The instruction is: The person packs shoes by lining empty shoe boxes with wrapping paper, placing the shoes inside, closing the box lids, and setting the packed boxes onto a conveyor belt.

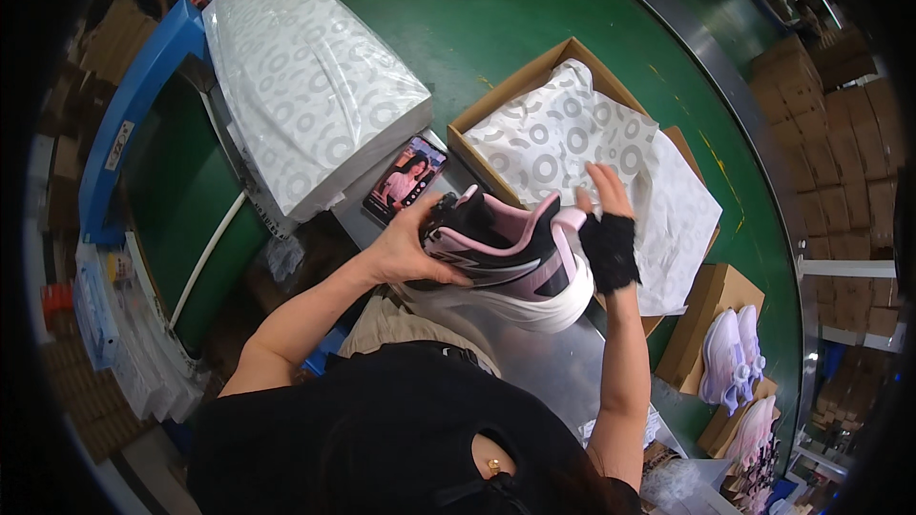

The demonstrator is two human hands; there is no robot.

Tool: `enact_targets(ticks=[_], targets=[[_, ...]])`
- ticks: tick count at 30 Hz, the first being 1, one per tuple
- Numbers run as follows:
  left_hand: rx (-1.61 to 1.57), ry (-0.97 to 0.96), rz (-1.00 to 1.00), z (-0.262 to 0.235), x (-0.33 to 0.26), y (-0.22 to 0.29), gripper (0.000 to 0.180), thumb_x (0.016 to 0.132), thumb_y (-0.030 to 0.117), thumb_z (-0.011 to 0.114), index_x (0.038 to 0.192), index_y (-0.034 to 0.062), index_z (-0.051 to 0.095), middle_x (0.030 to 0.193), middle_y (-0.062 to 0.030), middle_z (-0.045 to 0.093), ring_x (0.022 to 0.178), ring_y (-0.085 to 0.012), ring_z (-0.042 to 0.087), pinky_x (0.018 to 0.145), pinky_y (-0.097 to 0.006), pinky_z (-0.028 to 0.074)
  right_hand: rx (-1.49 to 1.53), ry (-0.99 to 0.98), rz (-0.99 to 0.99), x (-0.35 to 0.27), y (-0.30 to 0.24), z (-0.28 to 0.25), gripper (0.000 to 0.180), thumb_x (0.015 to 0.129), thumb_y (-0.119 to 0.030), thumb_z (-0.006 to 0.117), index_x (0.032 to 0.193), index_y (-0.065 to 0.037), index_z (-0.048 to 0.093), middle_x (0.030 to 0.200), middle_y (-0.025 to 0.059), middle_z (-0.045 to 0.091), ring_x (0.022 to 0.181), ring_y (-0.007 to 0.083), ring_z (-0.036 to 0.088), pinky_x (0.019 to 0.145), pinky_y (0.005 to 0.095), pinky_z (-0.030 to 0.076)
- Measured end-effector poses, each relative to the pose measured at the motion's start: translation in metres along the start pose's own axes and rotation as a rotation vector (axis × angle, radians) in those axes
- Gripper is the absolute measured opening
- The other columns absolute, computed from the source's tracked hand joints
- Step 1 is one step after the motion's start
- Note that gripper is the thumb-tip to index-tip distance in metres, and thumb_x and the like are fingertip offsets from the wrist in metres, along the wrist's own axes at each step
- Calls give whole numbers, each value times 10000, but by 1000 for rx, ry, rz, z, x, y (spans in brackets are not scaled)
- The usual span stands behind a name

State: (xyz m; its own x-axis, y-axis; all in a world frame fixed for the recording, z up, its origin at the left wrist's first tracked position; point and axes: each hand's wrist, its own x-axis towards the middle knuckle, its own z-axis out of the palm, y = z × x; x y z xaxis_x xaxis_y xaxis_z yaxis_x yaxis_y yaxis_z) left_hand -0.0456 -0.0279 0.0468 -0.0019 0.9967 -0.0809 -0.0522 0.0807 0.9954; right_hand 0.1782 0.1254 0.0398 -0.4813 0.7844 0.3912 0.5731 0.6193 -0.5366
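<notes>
Gripping hand, left: left hand (405,250) curled around the toe end of a black, pink and white sneaker (506,262), thumb beneath, fingers wrapped over the upper.
Right hand: right hand (608,229) in a black fingerless glove, fingers spread and extended upward, palm against the sneaker's heel end; fingertips at the tissue paper.
Sneaker position: held above the metal surface (544,362), sole toward the person, just beside the open box.
Box: open cardboard box (520,86) directly behind the hands, lined with white tissue paper (572,148) printed with grey rings, paper spilling over the right rim.
Phone: phone (405,179) with lit screen, lying between the box and a wrapped stack.
Stack: ream of ringed paper in clear wrap (305,76), left of the box.
Periphery: lilac shoes (730,358) in a second box at lower right.
</notes>
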Motion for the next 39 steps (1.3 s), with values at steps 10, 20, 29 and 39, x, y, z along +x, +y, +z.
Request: enact_targets(ticks=[10, 20, 29, 39], targets=[[-2, 159, 48, -22, 14, 27, 814, 472, 15, 810, 1184, 1, 417, 1059, -45, 524, 934, -129, 506, 861, -267, 393, -135, -129, 256, -37, 56, -30, 153, 719, -194, 617, 833, -93, 603, 1065, 117, 532, 1084, 274, 436, 893, 468, 305], [-455, 144, -165, 14, 154, 17, 609, 738, 407, 654, 1035, -99, 494, 925, -106, 586, 768, -131, 583, 683, -252, 481, 402, 291, 873, -158, 97, -124, 555, 731, -173, 629, 1208, -16, 392, 1040, 94, 518, 814, 153, 516, 702, 257, 422], [397, 112, -345, 79, 243, -94, 807, 719, 558, 564, 1025, -184, 480, 973, -241, 572, 883, -260, 572, 734, -325, 449, 856, 86, 619, -132, -27, -142, 432, 777, -50, 552, 1189, -14, 429, 848, 106, 598, 661, 104, 538, 604, 215, 432], [973, -19, 41, 101, 203, -59, 691, 733, 488, 553, 969, -160, 506, 913, -257, 581, 864, -327, 585, 742, -366, 458, 1653, 104, 1332, -190, 35, -9, 426, 773, -168, 627, 1145, -47, 459, 1096, 95, 538, 929, 190, 545, 772, 334, 449]])
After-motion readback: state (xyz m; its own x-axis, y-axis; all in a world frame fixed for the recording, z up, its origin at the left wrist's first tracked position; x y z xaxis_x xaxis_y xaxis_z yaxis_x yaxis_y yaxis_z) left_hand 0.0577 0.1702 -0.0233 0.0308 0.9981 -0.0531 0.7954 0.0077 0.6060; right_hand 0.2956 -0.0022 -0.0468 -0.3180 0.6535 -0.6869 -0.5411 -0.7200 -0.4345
